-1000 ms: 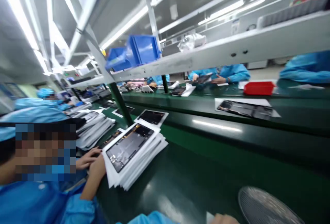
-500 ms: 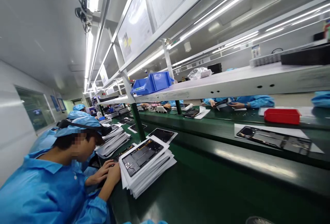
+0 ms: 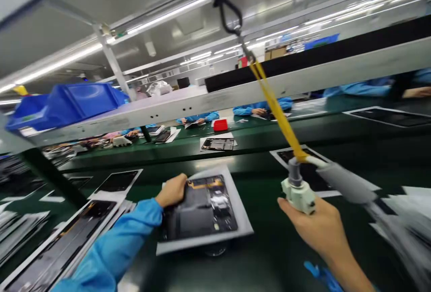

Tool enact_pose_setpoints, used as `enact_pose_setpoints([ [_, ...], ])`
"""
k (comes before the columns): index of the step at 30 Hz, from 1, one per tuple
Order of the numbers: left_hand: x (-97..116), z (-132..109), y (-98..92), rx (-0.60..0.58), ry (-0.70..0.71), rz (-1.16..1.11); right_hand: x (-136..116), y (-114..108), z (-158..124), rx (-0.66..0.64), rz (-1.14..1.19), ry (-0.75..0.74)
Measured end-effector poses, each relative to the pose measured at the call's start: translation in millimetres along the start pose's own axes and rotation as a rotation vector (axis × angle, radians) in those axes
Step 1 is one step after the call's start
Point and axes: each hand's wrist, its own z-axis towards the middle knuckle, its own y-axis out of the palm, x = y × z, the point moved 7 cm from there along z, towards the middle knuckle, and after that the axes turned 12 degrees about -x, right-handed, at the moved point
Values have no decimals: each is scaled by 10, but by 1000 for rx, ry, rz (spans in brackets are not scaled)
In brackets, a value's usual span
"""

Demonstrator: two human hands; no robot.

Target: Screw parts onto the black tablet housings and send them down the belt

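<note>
My left hand [image 3: 174,191] is closed on the far left edge of an opened tablet [image 3: 205,209], whose black inside and orange flex strip face up. A white sheet [image 3: 240,211] lies under the tablet, which appears slightly raised over the bench. At the right, my right hand [image 3: 319,224] is wrapped around a pale green tool [image 3: 299,195] with a grey top. A yellow strap [image 3: 278,108] runs from the tool up to a black hook [image 3: 229,9]. Beside the tool runs a thick grey sleeved hose [image 3: 350,184], blurred.
Sheet-backed tablet parts lie stacked at the left [image 3: 57,247], with another panel [image 3: 313,171] behind the tool. White sheets [image 3: 411,207] pile up at the right. A shelf [image 3: 188,103] with a blue bin [image 3: 74,103] crosses overhead. Co-workers' hands [image 3: 259,111] and a red tray [image 3: 220,125] are beyond.
The view has swung right, away from the co-worker on the left. My two hands have come into view, the left with the tablet and the right with the pale green tool.
</note>
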Motion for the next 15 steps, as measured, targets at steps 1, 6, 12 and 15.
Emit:
enact_pose_setpoints([
  [1,-169,230,-148,26,-28,-21,155,-58,37,6,-12,52],
  [6,-668,1076,-645,69,-97,-82,295,31,110,33,102,65],
  [12,-412,1539,-475,89,-20,-118,196,134,72,-29,225,60],
  [15,144,1743,-176,32,98,-149,95,260,104,-164,220,-115],
])
